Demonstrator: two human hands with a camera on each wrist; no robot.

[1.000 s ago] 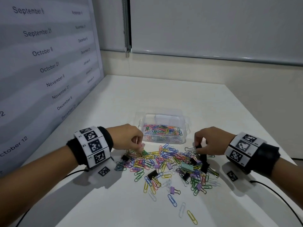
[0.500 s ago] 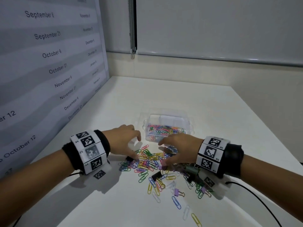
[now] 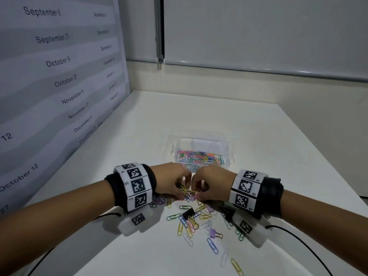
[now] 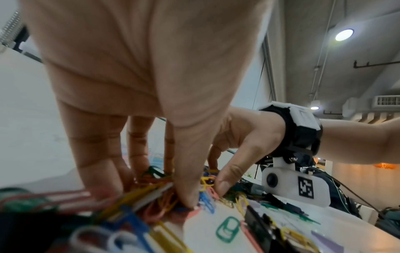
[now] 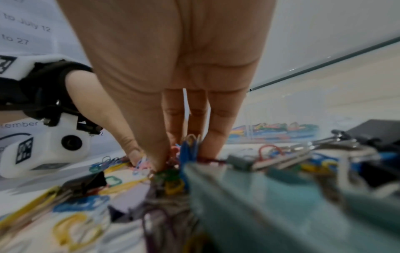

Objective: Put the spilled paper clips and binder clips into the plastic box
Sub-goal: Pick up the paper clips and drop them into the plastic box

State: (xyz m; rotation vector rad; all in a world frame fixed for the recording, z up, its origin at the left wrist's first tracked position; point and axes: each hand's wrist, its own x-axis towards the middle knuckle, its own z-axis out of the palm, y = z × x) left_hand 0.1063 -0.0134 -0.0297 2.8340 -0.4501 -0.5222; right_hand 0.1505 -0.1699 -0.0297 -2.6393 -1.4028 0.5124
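Both hands were down in the heap of coloured paper clips (image 3: 189, 193) in the middle of the white desk (image 3: 199, 116), knuckles almost meeting. The left hand (image 3: 171, 181) had its fingers curled down into the clips, thumb pressed against a bunch of yellow, red and blue ones; from the left wrist view the fingertips (image 4: 103, 184) were buried among them, grasping a cluster. The right hand (image 3: 214, 186) mirrored it, fingers bent down and closed round a bunch of blue and pink clips, its thumb tip (image 4: 223, 184) right beside the left thumb. The clear plastic box (image 3: 229, 154) stood just beyond the hands, toward the desk's far edge, already holding a layer of coloured clips. More clips trailed loose toward the near edge, with a black binder clip (image 3: 188, 213) and a small lilac binder clip (image 3: 214, 233) among them. A teal binder clip (image 5: 249, 196) lay blurred right under the right wrist. The date-printed wall panel (image 3: 55, 62) ran along the left edge.
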